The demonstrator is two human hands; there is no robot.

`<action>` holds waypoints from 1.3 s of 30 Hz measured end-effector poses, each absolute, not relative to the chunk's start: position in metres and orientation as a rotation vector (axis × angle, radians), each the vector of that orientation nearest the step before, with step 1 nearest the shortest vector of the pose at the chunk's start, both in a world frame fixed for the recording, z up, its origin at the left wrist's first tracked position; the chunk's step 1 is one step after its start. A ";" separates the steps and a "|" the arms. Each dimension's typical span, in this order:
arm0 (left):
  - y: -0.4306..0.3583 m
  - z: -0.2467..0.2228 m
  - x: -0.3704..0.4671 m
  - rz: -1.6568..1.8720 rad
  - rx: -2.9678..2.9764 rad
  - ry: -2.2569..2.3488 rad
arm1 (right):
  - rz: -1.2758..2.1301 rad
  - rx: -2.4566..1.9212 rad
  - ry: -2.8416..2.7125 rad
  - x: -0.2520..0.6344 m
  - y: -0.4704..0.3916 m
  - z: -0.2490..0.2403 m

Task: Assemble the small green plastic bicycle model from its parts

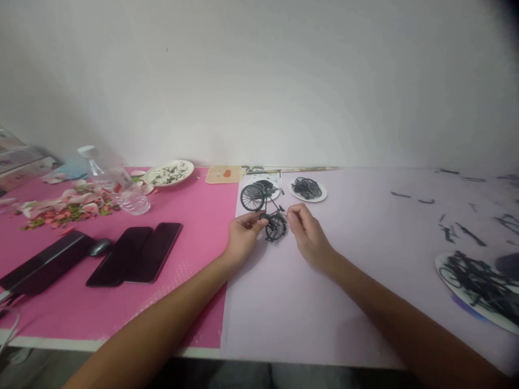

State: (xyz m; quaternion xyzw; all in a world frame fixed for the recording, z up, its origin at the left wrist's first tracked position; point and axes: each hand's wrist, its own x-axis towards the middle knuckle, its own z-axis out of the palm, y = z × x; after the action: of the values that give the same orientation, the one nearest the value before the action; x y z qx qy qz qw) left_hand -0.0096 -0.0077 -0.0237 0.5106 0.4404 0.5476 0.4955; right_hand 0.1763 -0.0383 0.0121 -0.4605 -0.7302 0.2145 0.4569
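A small dark model bicycle [275, 227] is held above the pale part of the table, one spoked wheel toward me and the other farther off to the left. My left hand [245, 233] pinches its frame between thumb and fingers. Close to the nearer wheel's right side is my right hand [305, 229], its fingers pressed together; what they hold, if anything, is too small to tell. Behind the bicycle, a white plate [279, 193] with dark parts is partly hidden. Another white plate [324, 193] with dark wheel-like parts lies to its right.
Two black phones [156, 251], a black case [44, 265], a plastic bottle [103, 175] and artificial flowers [81, 205] lie left. A bowl [190, 168] and yellow board [211, 174] stand behind. Loose dark parts [470, 234] and a loaded plate [441, 270] are right.
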 end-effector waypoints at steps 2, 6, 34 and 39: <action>-0.007 -0.023 -0.011 1.342 1.264 1.102 | 0.447 -1.140 -1.859 0.177 -0.036 0.012; -0.007 -0.022 -0.013 1.377 1.319 1.099 | 0.375 -1.150 -1.903 0.179 -0.030 0.007; -0.005 -0.025 -0.014 1.361 1.425 1.128 | 0.200 -1.089 -1.844 0.177 -0.030 0.004; -0.006 -0.024 -0.013 1.354 1.431 1.140 | 0.199 -1.085 -1.845 0.177 -0.030 0.004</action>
State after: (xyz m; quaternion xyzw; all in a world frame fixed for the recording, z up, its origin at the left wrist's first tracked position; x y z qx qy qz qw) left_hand -0.0133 -0.0061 -0.0242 0.5707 0.4547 0.5400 0.4194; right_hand 0.1766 -0.0298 0.0043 -0.4438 -0.7549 0.0816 0.4759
